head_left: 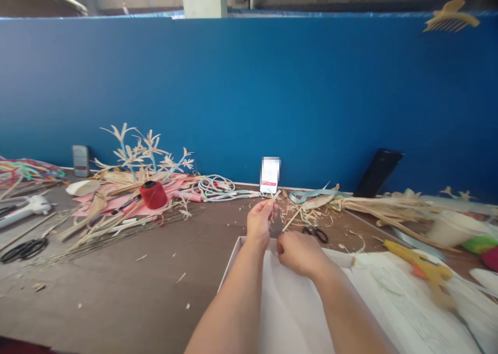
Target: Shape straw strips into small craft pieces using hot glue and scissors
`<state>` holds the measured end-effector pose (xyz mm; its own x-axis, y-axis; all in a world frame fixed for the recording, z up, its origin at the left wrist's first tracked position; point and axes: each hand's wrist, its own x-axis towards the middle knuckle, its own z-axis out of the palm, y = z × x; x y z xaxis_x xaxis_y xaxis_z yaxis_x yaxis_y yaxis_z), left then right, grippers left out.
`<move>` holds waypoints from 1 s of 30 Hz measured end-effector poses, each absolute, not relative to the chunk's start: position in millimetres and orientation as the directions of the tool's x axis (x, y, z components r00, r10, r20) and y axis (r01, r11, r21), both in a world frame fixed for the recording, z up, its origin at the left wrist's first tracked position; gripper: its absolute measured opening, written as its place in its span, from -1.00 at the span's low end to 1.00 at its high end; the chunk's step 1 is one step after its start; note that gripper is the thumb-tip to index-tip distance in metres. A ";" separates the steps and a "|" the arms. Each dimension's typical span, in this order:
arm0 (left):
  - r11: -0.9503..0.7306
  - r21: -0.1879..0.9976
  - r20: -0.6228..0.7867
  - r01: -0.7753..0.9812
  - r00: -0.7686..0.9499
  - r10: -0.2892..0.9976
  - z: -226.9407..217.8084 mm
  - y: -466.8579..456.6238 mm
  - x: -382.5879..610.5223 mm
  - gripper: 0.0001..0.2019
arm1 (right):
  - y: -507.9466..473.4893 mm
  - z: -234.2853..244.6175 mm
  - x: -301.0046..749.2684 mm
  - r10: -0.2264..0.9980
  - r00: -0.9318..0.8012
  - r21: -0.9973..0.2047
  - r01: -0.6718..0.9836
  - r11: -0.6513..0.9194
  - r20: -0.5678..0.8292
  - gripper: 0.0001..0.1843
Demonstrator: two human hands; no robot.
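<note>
Left hand (260,224) pinches 1 strip (276,195); squeezing too hard might crush it. Right hand (299,250) curls, grip unclear.

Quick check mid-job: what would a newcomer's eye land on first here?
Probably the broad blue partition across the back, with a lit phone screen at its foot, just beyond the left hand, which pinches a thin pale strip. Next, the red roll on the left of the table, in front of blue-stemmed, straw-coloured flowers. Then the yellow glue gun at the right, by a printed sheet.
</note>
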<state>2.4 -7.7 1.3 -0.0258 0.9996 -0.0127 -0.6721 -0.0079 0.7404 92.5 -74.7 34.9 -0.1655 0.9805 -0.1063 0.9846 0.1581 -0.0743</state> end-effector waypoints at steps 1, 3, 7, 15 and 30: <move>-0.009 0.742 -0.011 -0.671 -0.026 1.000 0.9 -7.3 2.5 -0.71 | -74.8 35.2 93.0 0.980 -0.168 -0.086 0.983 0.160 -0.105 -0.77; -0.010 0.744 -0.007 -0.668 -0.023 1.000 0.2 -6.5 2.7 -0.71 | -74.1 35.7 96.3 0.977 -0.191 -0.173 0.970 0.172 -0.099 -0.81; -0.020 0.746 -0.004 -0.665 -0.035 0.999 0.3 -5.8 2.7 -0.71 | -69.0 35.5 110.7 0.969 -0.241 -0.552 0.815 0.175 -0.050 -0.90; -0.026 0.762 0.011 -0.647 -0.028 1.000 -1.6 -7.3 3.0 -0.71 | -57.9 39.9 119.2 0.996 0.049 -0.992 0.107 0.065 0.071 -0.76; -0.042 0.838 0.077 -0.545 0.041 0.996 1.6 -13.4 5.9 -0.68 | -46.7 30.4 106.5 0.960 0.271 -0.961 -0.238 0.141 0.074 -0.74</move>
<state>5.9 -13.4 1.6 0.0414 0.9962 0.0767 -0.5447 -0.0419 0.8376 106.5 -46.7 30.4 0.2705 0.9599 0.0738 -0.2380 0.1409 -0.9610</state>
